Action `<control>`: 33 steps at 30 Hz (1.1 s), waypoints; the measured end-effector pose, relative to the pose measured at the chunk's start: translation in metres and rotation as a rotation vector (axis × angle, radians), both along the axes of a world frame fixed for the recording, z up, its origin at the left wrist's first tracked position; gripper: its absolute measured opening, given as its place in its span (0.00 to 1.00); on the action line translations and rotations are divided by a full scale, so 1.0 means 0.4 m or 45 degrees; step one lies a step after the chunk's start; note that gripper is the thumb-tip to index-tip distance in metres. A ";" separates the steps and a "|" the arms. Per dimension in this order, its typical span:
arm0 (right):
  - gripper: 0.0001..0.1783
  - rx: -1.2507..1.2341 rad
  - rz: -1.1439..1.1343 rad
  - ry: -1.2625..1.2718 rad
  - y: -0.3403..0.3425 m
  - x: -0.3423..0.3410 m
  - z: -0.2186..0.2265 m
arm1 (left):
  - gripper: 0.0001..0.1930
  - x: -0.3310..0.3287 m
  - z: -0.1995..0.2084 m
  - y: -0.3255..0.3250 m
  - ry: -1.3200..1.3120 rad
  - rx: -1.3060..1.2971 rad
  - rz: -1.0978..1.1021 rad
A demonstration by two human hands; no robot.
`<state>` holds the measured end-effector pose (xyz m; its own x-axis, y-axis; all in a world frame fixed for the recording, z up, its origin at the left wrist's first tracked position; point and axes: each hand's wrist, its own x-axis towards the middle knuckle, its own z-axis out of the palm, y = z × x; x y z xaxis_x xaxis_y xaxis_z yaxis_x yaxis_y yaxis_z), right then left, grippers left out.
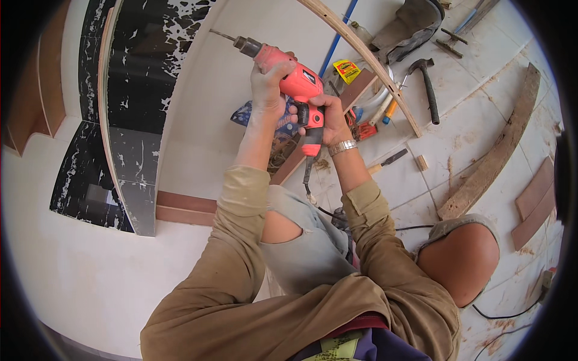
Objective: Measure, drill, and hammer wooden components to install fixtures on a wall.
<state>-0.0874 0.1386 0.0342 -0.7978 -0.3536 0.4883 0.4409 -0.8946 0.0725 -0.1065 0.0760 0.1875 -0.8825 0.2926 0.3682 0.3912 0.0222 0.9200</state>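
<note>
Both my hands hold a red and black corded power drill, tilted so its bit points to the upper left. My left hand is wrapped round the drill's body behind the chuck, thumb across the top. Round the handle, near the trigger, my right hand is closed, with a metal watch on that wrist. The drill's cord runs down from the handle toward my knees. A curved wooden strip arcs beyond the drill, apart from its bit.
To the left stands a black, scratched curved panel. On the tiled floor at right lie a hammer, a chisel, a small wood block, a long curved board and brown wood pieces. A yellow packet lies past my right hand.
</note>
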 end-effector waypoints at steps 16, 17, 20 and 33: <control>0.28 1.133 -0.890 -0.192 0.139 0.215 -0.051 | 0.21 0.033 -0.214 -0.027 -0.724 0.266 -0.180; 0.31 1.454 -1.105 -0.131 0.163 0.228 -0.038 | 0.25 0.043 -0.210 -0.018 -0.758 0.335 -0.167; 0.32 1.428 -1.276 0.271 0.217 0.255 0.011 | 0.21 0.085 -0.185 -0.034 -1.003 0.351 -0.133; 0.28 1.876 0.088 0.190 0.356 0.257 0.168 | 0.35 0.209 -0.297 -0.087 -1.035 0.409 -0.561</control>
<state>0.0155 0.2810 0.1016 -0.7349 -0.6256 -0.2617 0.4065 -0.0976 -0.9084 -0.0228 0.0412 0.0687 -0.7381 0.6490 -0.1844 -0.4519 -0.2726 0.8494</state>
